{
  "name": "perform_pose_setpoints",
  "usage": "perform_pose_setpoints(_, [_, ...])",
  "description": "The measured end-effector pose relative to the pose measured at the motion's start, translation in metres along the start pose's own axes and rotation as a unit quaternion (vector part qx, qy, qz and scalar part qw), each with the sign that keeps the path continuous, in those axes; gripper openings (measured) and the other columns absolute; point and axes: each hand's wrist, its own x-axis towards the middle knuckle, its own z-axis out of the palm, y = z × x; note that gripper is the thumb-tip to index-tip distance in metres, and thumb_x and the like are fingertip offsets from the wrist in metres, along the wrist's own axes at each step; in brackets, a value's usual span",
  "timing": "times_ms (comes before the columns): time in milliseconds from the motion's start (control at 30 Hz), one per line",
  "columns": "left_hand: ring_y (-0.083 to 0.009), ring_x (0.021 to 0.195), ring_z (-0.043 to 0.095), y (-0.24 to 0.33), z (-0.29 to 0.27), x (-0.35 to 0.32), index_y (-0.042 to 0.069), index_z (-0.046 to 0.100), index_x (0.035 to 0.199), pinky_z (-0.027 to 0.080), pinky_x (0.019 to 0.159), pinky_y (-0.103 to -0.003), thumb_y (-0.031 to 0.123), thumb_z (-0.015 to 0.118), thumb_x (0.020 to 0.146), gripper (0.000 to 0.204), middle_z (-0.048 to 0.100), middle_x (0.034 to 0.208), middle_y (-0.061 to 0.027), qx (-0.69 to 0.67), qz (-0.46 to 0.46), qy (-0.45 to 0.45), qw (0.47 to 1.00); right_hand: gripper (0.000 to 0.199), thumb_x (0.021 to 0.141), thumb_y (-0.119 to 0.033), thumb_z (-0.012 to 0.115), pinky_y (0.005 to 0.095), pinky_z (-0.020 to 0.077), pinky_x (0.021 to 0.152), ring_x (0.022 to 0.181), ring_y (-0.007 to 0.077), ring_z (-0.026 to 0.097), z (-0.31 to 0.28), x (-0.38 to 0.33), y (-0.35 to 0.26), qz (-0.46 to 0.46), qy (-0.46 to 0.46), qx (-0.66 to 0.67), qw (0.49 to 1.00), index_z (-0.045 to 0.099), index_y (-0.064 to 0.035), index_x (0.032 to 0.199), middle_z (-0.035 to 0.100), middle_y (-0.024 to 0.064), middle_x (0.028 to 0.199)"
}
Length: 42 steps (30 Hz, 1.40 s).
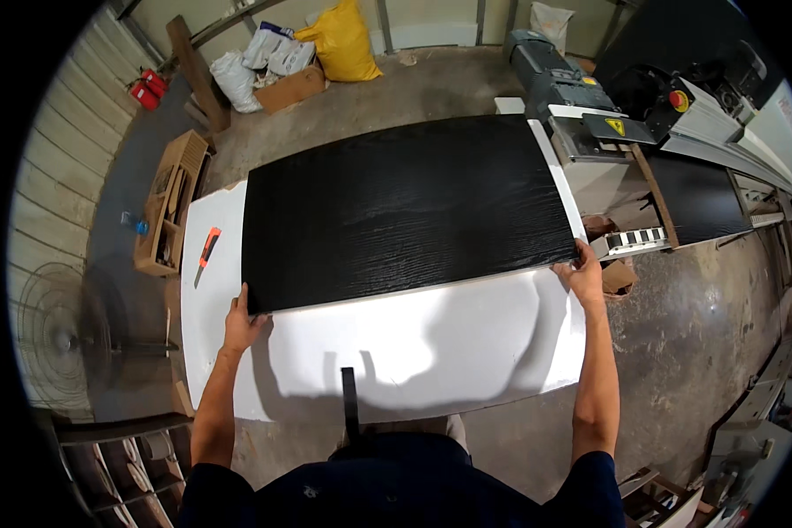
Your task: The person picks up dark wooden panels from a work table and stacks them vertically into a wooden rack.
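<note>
One round fan [64, 339] with a wire guard stands at the far left; two red cylinders [150, 89] are farther back. A wooden crate [154, 266] is beside the left edge of the white tabletop [211, 343]. On the tabletop, near that edge, lies an orange-handled utility knife [207, 251], apart from the panel, blade toward the near edge. Beyond the far left corner are white sacks [235, 81], some with print too small to read, a cardboard box [292, 90] and a yellow sack [341, 42].

The left hand [242, 324] grips the near left corner of the black panel [405, 202]. The panel has a grained face, hides the far edge of the tabletop and leaves bare areas along the left and near edges. Full contact with the tabletop cannot be confirmed. The right hand [583, 273] grips the panel's near right corner.

A grey machine [559, 75] stands just past the far right corner. To its right are a yellow triangular warning label [616, 127] with a black symbol and a red button [678, 99].
</note>
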Motion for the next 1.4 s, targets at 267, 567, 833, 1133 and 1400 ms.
perform_pose_setpoints(267, [-0.0195, 0.1, 0.057, -0.029, 0.004, 0.06, -0.009, 0.049, 0.122, 0.046, 0.089, -0.03, 0.025, 0.066, 0.086, 0.052, 0.06, 0.113, -0.0135, -0.479, -0.192, -0.009, 0.856, 0.033, 0.089, -0.025, 0.057, 0.0316, 0.0462, 0.067, 0.07, 0.0184, 0.058, 0.037, -0.008, 0.001, 0.042, 0.115, 0.062, 0.99, 0.063, 0.0057, 0.099, 0.065, 0.013, 0.08])
perform_pose_setpoints(567, [-0.0181, 0.084, 0.062, -0.1, -0.024, 0.037, -0.007, 0.059, 0.11, 0.049, 0.078, -0.029, 0.017, 0.067, 0.083, 0.036, 0.065, 0.097, -0.0099, -0.517, -0.156, -0.076, 0.838, 0.028, 0.087, -0.022, 0.057, 0.0249, 0.0408, 0.064, 0.07, 0.0087, 0.048, 0.066, -0.23, -0.02, 0.146, 0.179, 0.085, 0.969, 0.063, 0.0051, 0.091, 0.056, 0.0, 0.074])
perform_pose_setpoints(833, [-0.018, 0.088, 0.061, -0.14, -0.053, -0.006, -0.007, 0.057, 0.114, 0.048, 0.081, -0.031, 0.013, 0.063, 0.085, 0.036, 0.064, 0.101, -0.0081, -0.485, -0.105, -0.182, 0.849, 0.022, 0.088, -0.014, 0.059, 0.0277, 0.0444, 0.079, 0.082, 0.0136, 0.056, 0.104, -0.472, -0.052, 0.234, 0.27, 0.17, 0.918, 0.063, 0.0044, 0.1, 0.063, 0.0039, 0.087])
perform_pose_setpoints(1133, [-0.0253, 0.086, 0.062, -0.188, -0.058, -0.018, -0.008, 0.055, 0.112, 0.05, 0.075, -0.036, 0.007, 0.069, 0.07, 0.047, 0.064, 0.101, -0.0156, -0.49, -0.115, -0.283, 0.816, 0.027, 0.086, -0.019, 0.064, 0.0278, 0.0447, 0.077, 0.082, 0.0116, 0.053, 0.177, -0.678, -0.072, 0.33, 0.332, 0.242, 0.85, 0.062, 0.0003, 0.104, 0.062, 0.0031, 0.09])
perform_pose_setpoints(1400, [-0.0313, 0.073, 0.058, -0.192, -0.06, 0.03, -0.001, 0.06, 0.099, 0.046, 0.068, -0.043, -0.002, 0.062, 0.057, 0.042, 0.063, 0.082, -0.0098, -0.331, -0.162, -0.306, 0.878, 0.06, 0.085, -0.052, 0.055, 0.0325, 0.0442, 0.085, 0.092, 0.0233, 0.059, 0.163, -0.626, -0.096, 0.425, 0.234, 0.129, 0.865, 0.062, 0.0046, 0.105, 0.065, 0.0158, 0.098])
